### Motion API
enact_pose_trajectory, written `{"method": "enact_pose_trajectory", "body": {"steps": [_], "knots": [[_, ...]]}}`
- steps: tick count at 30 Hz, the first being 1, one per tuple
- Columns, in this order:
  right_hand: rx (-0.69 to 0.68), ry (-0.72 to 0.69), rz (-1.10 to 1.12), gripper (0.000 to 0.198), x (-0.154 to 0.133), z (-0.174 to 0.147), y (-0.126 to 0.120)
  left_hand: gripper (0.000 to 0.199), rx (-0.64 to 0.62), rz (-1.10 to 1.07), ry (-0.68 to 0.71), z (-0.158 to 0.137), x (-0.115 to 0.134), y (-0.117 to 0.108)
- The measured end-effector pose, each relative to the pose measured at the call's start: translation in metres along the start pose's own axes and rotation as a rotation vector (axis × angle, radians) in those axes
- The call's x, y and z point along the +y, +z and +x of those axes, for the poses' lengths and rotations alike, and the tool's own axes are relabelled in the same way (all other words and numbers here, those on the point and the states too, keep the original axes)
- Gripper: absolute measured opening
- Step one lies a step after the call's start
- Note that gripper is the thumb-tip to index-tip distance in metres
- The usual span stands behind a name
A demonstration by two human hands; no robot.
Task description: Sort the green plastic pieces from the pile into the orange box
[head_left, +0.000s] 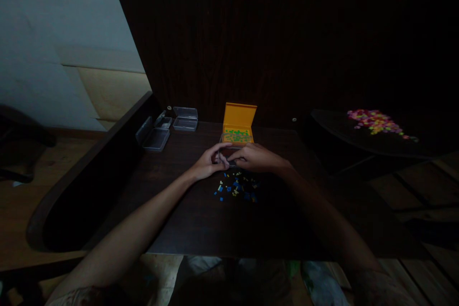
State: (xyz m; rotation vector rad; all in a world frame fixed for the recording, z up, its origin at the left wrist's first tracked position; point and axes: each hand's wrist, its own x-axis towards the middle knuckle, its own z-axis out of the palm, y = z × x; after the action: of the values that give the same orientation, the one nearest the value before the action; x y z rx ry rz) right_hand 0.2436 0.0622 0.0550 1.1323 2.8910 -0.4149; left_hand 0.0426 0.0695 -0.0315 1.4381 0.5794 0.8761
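Observation:
My left hand [212, 160] curves round the left side of a clear plastic box [233, 163], thumb near and fingers far. My right hand [251, 158] is closed at its right side, with the fingertips reaching into or over it; what they pinch, if anything, is hidden. Just behind stands an opened yellow box [239, 117] with small green pieces [234, 135] in it. Small blue and yellow pieces [234, 186], like tiny building bricks, lie scattered on the dark table nearer to me. The dim light blurs the detail between my hands.
Two open clear cases [185, 120] [158, 139] stand at the back left, with a smaller clear container [164, 122] near them. A raised wooden side [96, 167] borders the table on the left. Colourful small pieces [380, 123] are heaped on a dark surface at right.

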Motion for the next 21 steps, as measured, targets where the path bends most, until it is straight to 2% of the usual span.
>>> {"method": "enact_pose_trajectory", "body": {"steps": [15,21], "knots": [[-0.001,-0.005,0.017,0.033,-0.0031,0.0002,-0.0034,0.071,-0.008,0.011,0.021,0.0007,-0.0011,-0.0005],[0.103,0.037,0.01,0.037,0.0007,-0.0052,-0.0085,0.072,-0.01,0.0,0.013,0.0012,-0.0017,-0.0006]]}}
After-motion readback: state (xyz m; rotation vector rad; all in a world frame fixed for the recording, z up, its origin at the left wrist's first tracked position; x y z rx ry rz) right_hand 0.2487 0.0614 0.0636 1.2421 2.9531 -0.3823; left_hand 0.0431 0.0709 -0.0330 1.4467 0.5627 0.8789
